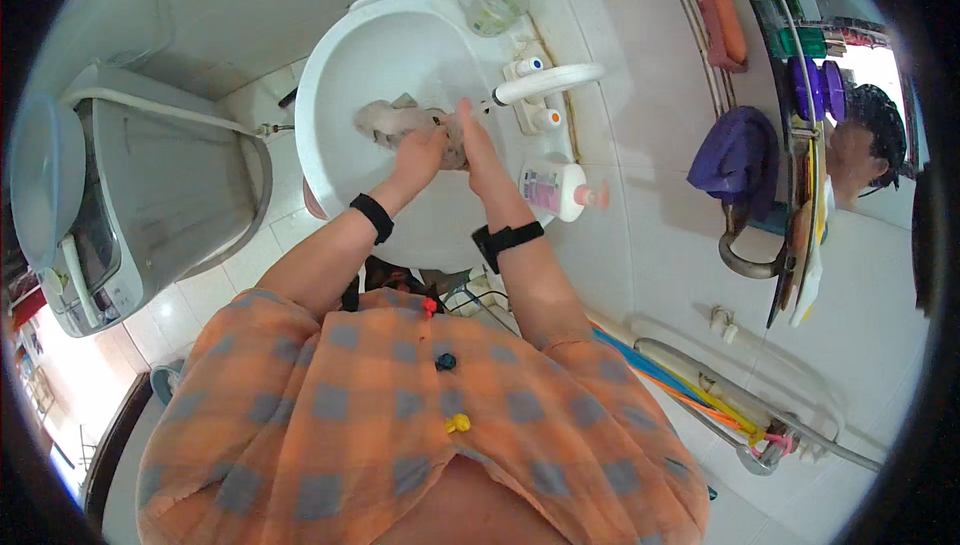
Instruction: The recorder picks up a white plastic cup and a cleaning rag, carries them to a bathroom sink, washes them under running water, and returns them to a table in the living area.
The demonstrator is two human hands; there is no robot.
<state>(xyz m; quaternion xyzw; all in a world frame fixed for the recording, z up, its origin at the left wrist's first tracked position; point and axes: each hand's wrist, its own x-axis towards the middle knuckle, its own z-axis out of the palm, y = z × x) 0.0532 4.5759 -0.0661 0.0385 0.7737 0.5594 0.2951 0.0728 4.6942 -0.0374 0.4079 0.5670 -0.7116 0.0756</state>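
In the white washbasin (334, 42) lies a soft, wet-looking pale grey and white fabric item (386, 121), bunched up, with darker grey patches. Whether it is a cloth or a plush thing I cannot tell. My left hand (421, 153) is closed on its middle, fingers bent over the fabric. My right hand (478, 147) presses against its right part, with the fingers pointing up towards the tap; the palm side is hidden. A white curved tap spout (547, 82) ends just right of my right fingertips.
A pump bottle (553, 189) stands on the basin's right rim, near the tap handles (531, 66). A clear plastic cup (493, 9) with something green sits at the upper rim. A grey washing machine (187, 185) is at left, a wall rack (806, 125) with mirror at right.
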